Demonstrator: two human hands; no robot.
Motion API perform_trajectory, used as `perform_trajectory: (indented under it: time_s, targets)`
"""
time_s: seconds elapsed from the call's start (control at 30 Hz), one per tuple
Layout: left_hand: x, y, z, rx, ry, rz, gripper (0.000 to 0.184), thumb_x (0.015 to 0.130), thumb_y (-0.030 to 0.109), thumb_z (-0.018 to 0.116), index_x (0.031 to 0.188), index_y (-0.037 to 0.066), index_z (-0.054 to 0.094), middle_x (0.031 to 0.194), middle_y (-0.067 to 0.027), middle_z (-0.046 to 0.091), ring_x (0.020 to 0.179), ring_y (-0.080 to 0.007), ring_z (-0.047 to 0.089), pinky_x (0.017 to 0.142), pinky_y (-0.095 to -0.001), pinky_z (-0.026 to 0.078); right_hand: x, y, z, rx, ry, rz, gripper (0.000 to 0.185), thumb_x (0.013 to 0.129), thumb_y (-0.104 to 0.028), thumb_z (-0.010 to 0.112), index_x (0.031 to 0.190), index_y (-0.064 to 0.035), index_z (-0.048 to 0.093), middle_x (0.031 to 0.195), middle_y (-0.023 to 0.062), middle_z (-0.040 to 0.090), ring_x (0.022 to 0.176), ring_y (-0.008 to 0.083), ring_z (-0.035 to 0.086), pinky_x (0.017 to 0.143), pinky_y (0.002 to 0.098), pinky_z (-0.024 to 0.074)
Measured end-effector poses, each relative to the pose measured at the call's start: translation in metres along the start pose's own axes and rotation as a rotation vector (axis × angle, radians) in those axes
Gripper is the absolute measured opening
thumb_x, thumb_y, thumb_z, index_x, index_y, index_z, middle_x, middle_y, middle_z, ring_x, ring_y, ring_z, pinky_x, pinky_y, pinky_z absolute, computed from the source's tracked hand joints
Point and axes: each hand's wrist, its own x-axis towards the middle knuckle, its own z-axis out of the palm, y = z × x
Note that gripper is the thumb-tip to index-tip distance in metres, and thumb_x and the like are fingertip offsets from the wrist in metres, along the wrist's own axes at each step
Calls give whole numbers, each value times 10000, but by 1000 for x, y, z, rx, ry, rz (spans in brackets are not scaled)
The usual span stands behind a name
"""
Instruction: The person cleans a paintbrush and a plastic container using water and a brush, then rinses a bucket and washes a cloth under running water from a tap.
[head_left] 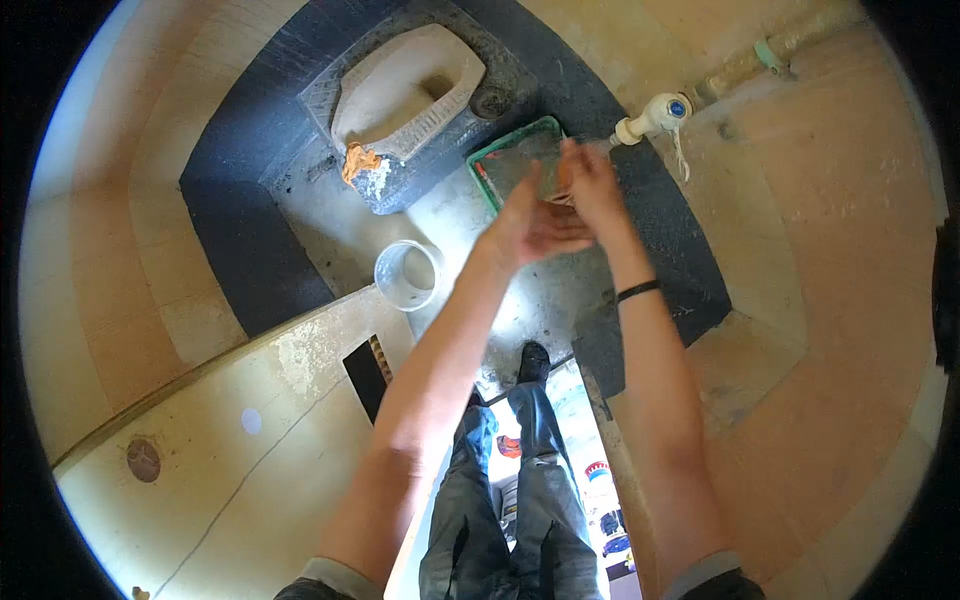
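Observation:
My left hand [541,228] is held out with its fingers stretched to the right and the thumb up, and I see nothing in it. Close beside it, my right hand [596,190] points up and to the left, its fingers extended but partly blurred. The two hands overlap or nearly touch; whether they make contact I cannot tell. Just beyond them is a wall tap [660,113] with a pale body and blue cap. Below and behind the hands lies a green-rimmed tray or basket [483,181], partly hidden, its contents unclear.
A dirty squat toilet [405,85] sits on a raised dark step, with a crumpled orange cloth [358,162] at its edge. A white bucket [408,275] stands on the wet floor [530,310]. At lower left is a door [250,450]; tiled walls surround the space.

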Motion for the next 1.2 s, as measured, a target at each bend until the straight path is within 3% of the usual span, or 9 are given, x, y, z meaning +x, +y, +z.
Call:
perform_trajectory:
  time_s: [0.03, 0.1, 0.23, 0.33, 0.43, 0.5, 0.67, 0.87, 1.2]
  targets:
    - [9, -7, 0, -145, -135, -216, 551, 1015, 444, 523, 1279, -39, 541, 1118, -225, 658, 1071, -357, 647, 859, -412, 547, -8, -3, 7, -146, -7, -169, 413, 1009, -405, 551, 901, -8, 573, 813, 183, 630, 760, 299, 628, 722, 433, 482]
    - [33, -24, -2, -210, -546, 200, 576, 1023, 428, 516, 1320, -64, 550, 1138, -203, 664, 1065, -329, 645, 909, -414, 543, -26, -17, 12, -271, 29, -172, 390, 1003, -369, 572, 851, -10, 567, 769, 184, 621, 715, 276, 621, 674, 432, 473]
    - [101, -37, -33, -183, -609, 355, 544, 1035, 356, 538, 1305, -104, 434, 1148, -248, 640, 964, -336, 669, 835, -376, 576, -73, -69, 13, -285, 136, -318, 323, 941, -315, 654, 784, -52, 551, 637, 161, 588, 590, 402, 577, 572, 494, 421]
    - [83, -9, -8, 659, -295, 613, 497, 1045, 341, 505, 1276, -97, 474, 1162, -252, 634, 1001, -345, 666, 896, -381, 565, -98, -84, -3, -196, 70, -251, 285, 913, -230, 686, 753, -53, 530, 604, 144, 549, 561, 390, 542, 548, 480, 397]
    - [78, 6, 2, 514, 5, 417, 429, 1050, 335, 489, 1170, -67, 576, 1152, -201, 647, 955, -310, 668, 866, -362, 560, -132, -101, -8, -165, 33, -287, 251, 893, -174, 698, 766, -51, 520, 675, 142, 541, 591, 347, 530, 553, 442, 396]
    - [70, 10, 14, -361, -161, 62, 366, 1039, 330, 513, 1076, -14, 632, 1120, -126, 657, 920, -236, 643, 834, -368, 534, -105, -62, -9, -196, 151, -361, 236, 899, -159, 689, 781, -46, 518, 712, 130, 547, 620, 298, 540, 572, 419, 409]
    - [49, -17, 29, 180, -134, 170, 438, 1058, 422, 407, 1229, 66, 596, 1126, -107, 653, 1057, -274, 603, 988, -460, 476, -6, 15, -7, 875, 232, 229, 147, 956, -125, 614, 933, -31, 503, 827, 59, 574, 774, 155, 579, 688, 342, 494]
    - [86, -1, 11, -273, -168, 87, 403, 1063, 349, 381, 1261, 57, 577, 1165, -123, 670, 1144, -284, 601, 1030, -496, 455, 19, 16, 13, 757, 115, 196, 123, 1001, -135, 542, 1029, -19, 513, 948, 86, 588, 827, 165, 593, 731, 327, 506]
    - [132, 21, -28, -536, 36, 54, 254, 1049, 166, 340, 988, -2, 520, 739, -74, 547, 564, -140, 524, 444, -250, 471, -115, -118, -50, 930, 272, 374, 162, 1052, -212, 502, 1107, -65, 541, 643, -48, 326, 523, 57, 305, 458, 239, 242]
